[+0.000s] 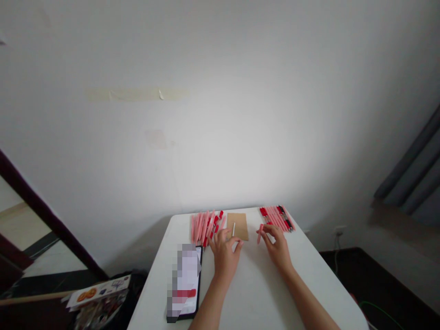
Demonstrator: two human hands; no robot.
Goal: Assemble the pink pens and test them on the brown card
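Observation:
My right hand (276, 247) pinches a short pink pen (260, 234) between thumb and fingertips, just above the white table (254, 293). My left hand (225, 252) is over the table with its fingers apart. Its fingertips are near the lower edge of a brown kraft-paper pad (241, 224). A thin white stick (234, 228), perhaps a pen refill, shows over the pad close to those fingertips; whether they touch it I cannot tell. Left of the pad lies a loose pile of pink pens (200, 227) with some red ones (215, 224), partly behind my left hand.
Beyond my right hand, pink, red and black pens (277, 217) lie side by side at the far right corner. A phone (187, 284) rests near the left edge. The table's far edge meets a wall (223, 137). A filled black bag (120, 307) stands at lower left.

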